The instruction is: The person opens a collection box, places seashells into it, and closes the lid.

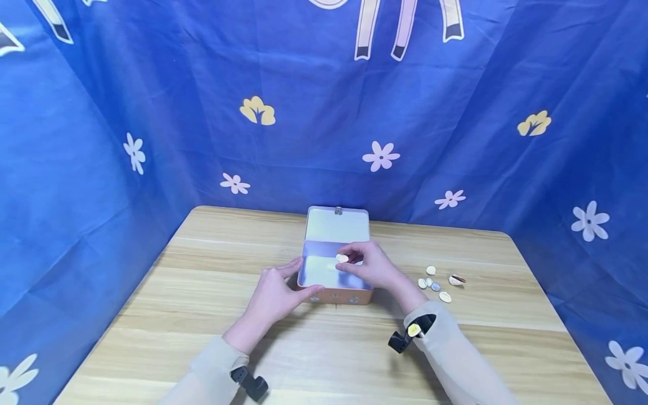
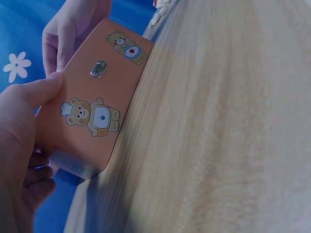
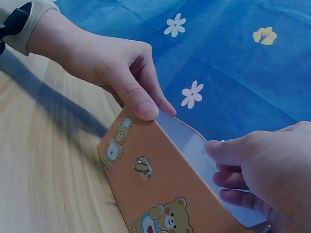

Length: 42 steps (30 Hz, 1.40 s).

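Note:
An orange tin box [image 1: 336, 297] with bear pictures and a metal clasp [image 2: 98, 69] stands on the table, its lid [image 1: 338, 224] raised at the back. My left hand [image 1: 275, 289] grips the box's left front corner, thumb over the front rim [image 3: 146, 110] and fingers along the side. Above the box's inside, my right hand [image 1: 372, 269] pinches a small white seashell [image 1: 342, 258] between thumb and fingers. In the right wrist view the right hand [image 3: 272, 170] hides nearly all of that shell. A faint pale shape shows on the box floor; I cannot tell what it is.
To the right of the box lie several small shells [image 1: 436, 287], white and bluish, with a larger brown-edged shell [image 1: 457, 280] beside them. The wooden table [image 1: 212, 315] ends at a blue flowered cloth [image 1: 314, 157] behind and at both sides.

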### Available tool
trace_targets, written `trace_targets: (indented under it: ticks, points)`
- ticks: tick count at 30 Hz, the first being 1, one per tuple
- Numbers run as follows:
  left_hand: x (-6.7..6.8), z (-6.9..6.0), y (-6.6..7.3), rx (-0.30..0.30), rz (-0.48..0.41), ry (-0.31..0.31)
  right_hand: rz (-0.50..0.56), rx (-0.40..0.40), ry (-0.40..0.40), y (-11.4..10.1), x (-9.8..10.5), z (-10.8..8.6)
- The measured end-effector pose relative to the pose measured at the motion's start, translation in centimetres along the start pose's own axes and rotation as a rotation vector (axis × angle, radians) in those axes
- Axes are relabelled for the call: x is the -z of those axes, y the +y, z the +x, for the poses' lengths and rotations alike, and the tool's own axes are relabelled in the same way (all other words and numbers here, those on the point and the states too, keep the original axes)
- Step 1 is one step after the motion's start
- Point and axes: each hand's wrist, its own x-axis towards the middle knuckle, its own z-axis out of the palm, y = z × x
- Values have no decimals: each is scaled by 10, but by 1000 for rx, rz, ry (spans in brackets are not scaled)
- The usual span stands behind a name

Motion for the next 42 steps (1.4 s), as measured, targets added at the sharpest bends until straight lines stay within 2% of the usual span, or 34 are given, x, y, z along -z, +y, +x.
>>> trace_targets:
  ticks: [8, 18, 25, 31, 42]
  points:
    - [-5, 0, 2, -39, -18, 12, -24, -24, -27, 0, -5, 2]
    - [-7, 1, 1, -35, -21, -4, -58, -31, -57, 2, -6, 1]
    - [-8, 1, 1, -38, -7, 6, -52, -34, -87, 2, -3, 0]
    - [-8, 2, -1, -32, -12, 1, -53, -34, -66, -3, 5, -3]
    - [-5, 2, -6, -27, -38, 3, -75, -71, 35, -11, 31, -19]
